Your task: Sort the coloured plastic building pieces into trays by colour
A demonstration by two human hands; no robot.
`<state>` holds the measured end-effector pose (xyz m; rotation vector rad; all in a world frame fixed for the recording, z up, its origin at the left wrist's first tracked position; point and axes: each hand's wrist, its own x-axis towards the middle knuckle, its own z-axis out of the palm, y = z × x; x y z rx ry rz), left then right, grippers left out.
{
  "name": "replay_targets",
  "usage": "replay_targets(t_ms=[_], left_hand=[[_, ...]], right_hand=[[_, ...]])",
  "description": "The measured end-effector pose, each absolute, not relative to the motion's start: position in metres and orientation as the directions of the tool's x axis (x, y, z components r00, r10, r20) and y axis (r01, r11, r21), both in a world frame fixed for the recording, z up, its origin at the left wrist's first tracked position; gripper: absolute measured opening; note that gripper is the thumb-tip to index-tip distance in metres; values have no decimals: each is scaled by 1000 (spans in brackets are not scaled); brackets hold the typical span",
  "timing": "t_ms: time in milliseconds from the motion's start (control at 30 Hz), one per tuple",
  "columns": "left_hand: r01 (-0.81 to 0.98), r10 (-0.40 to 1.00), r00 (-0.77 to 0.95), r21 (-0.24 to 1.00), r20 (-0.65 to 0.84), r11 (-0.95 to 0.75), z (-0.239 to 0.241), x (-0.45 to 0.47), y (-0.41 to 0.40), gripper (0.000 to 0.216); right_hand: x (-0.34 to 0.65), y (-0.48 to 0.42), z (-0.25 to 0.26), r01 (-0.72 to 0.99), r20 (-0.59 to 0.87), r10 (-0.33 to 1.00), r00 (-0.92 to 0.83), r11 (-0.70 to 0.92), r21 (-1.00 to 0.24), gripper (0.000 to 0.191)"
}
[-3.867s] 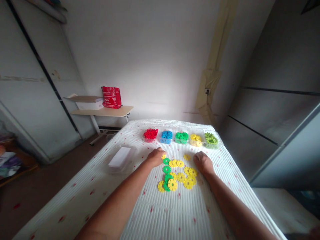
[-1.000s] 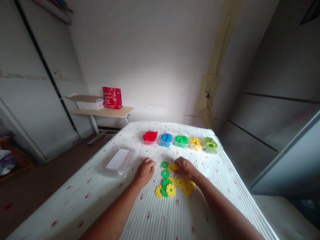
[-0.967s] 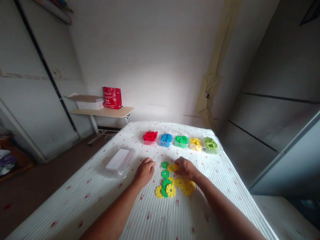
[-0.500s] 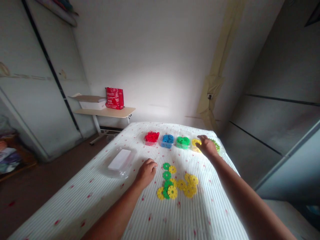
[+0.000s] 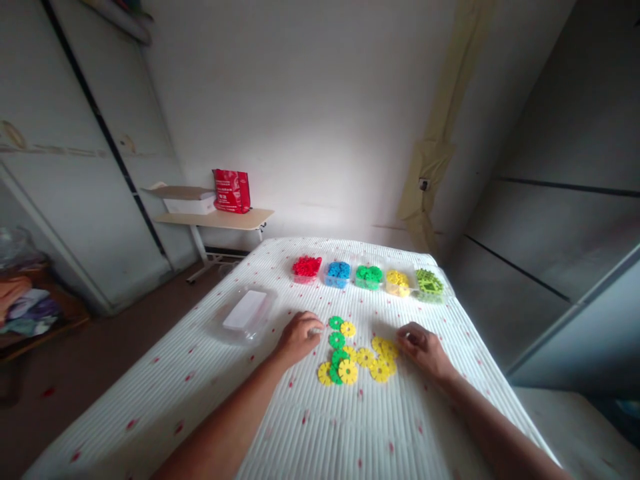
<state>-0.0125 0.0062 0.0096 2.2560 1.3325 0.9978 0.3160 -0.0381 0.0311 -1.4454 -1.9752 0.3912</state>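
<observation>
My left hand [image 5: 301, 338] rests on the bedspread, its fingers curled together, just left of a small group of slotted flower-shaped discs. That group mixes green discs [image 5: 337, 340] and yellow discs [image 5: 348, 371], some overlapping. To its right lies a loose pile of yellow discs [image 5: 380, 370]. Close against the pile's right side is my right hand [image 5: 425, 350], also with curled fingers. Whatever either hand may hold is hidden by the fingers. Beyond the hands stands a clear tub of yellow discs [image 5: 398, 283].
In the same row are tubs of red pieces [image 5: 306, 268], blue pieces [image 5: 338, 273], green discs [image 5: 369, 277] and light-green pieces [image 5: 429, 285]. A clear plastic lid [image 5: 245, 313] lies on the left. A side table [image 5: 235, 219] with a red bag [image 5: 231, 191] stands behind.
My right hand has come back from over the yellow tub to beside the yellow pile, and its fingers have curled. My left hand stays near the green discs. The view has shifted slightly.
</observation>
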Motion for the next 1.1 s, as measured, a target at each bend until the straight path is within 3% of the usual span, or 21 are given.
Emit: replay_targets(t_ms=[100, 200, 300, 433, 533, 700, 833, 1100], left_hand=[[515, 837, 430, 670, 338, -535, 16, -17, -3, 19], [479, 811, 529, 700, 251, -529, 21, -22, -17, 22], [540, 786, 587, 629, 194, -559, 25, -20, -33, 32], [606, 754, 623, 482, 207, -633, 31, -4, -49, 47], [617, 736, 632, 418, 242, -667, 33, 7, -56, 52], [611, 730, 611, 402, 307, -681, 32, 8, -59, 46], [575, 700, 625, 403, 345, -712, 32, 5, -61, 46], [545, 667, 661, 391, 344, -741, 29, 7, -65, 36]], right_hand=[[308, -54, 32, 722, 333, 898, -288, 432, -540, 27], [300, -69, 30, 731, 305, 827, -473, 561, -388, 32], [292, -73, 28, 732, 265, 770, -580, 636, -244, 36], [282, -57, 25, 778, 278, 790, -546, 601, -181, 37], [277, -37, 20, 824, 336, 835, -435, 520, -226, 38], [286, -20, 8, 784, 470, 870, -152, 396, -479, 32], [295, -23, 6, 702, 461, 887, -34, 349, -621, 26], [289, -29, 11, 671, 470, 882, -29, 366, -645, 18]])
